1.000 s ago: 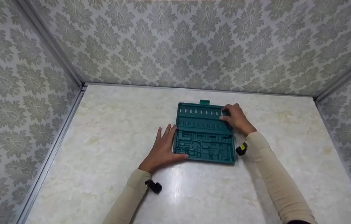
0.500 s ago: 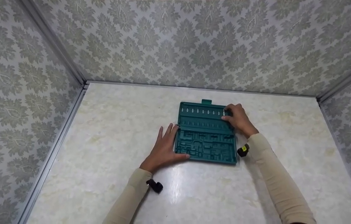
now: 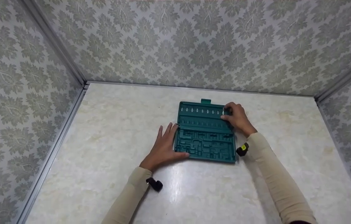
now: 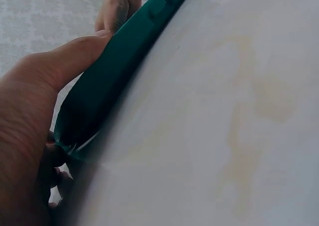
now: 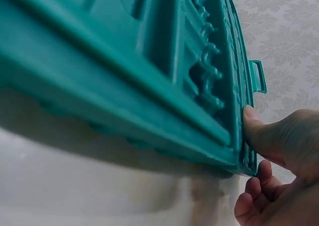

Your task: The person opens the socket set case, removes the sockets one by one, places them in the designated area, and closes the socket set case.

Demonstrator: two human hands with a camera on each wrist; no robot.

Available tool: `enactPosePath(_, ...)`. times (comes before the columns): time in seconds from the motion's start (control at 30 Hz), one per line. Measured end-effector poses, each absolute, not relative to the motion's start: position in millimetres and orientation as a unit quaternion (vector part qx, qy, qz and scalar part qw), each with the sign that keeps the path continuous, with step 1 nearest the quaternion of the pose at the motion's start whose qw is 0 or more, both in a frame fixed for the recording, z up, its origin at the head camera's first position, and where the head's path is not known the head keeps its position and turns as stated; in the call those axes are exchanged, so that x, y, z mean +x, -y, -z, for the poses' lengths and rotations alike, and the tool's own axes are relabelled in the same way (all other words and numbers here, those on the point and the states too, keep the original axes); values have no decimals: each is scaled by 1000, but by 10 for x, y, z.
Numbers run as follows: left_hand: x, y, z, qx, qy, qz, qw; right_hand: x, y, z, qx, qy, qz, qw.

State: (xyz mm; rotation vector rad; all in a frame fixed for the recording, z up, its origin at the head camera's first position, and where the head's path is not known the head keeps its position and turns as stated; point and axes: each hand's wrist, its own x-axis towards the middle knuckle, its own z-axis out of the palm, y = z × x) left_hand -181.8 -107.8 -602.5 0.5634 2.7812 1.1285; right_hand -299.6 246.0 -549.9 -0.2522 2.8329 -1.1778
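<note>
A green plastic tool case (image 3: pixel 206 145) lies unfolded on the table, its moulded trays facing up. My left hand (image 3: pixel 163 147) steadies its near left corner, fingers spread straight along the left side and thumb laid over the front rim. In the left wrist view that thumb (image 4: pixel 82 54) presses on the case's wall. At the far right corner, my right hand (image 3: pixel 237 116) pinches a small silvery piece (image 3: pixel 223 111) at the end of the top row. The right wrist view has the thumb (image 5: pixel 259 131) inside the rim and other fingers curled outside it; the piece is hidden there.
Several small pale marks (image 3: pixel 197 110) line the far tray's top row. A latch tab (image 3: pixel 206 101) sticks out at the back edge. The pale marbled table (image 3: pixel 125 124) is bounded by patterned walls (image 3: pixel 163 46) at the back and sides.
The view shifts very slightly. Both hands and the case keep their places, the right hand still at the far right corner.
</note>
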Motion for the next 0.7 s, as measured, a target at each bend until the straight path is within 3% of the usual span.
enactPosePath(0.5, -1783, 1073, 5978, 173, -912, -368, 52, -2985, -2442, 5426, 18, -880, 475, 24)
enactPosePath(0.7, -1796, 1076, 5997, 173, -911, -370, 53, -2961, -2522, 5255, 29, -824, 565, -7)
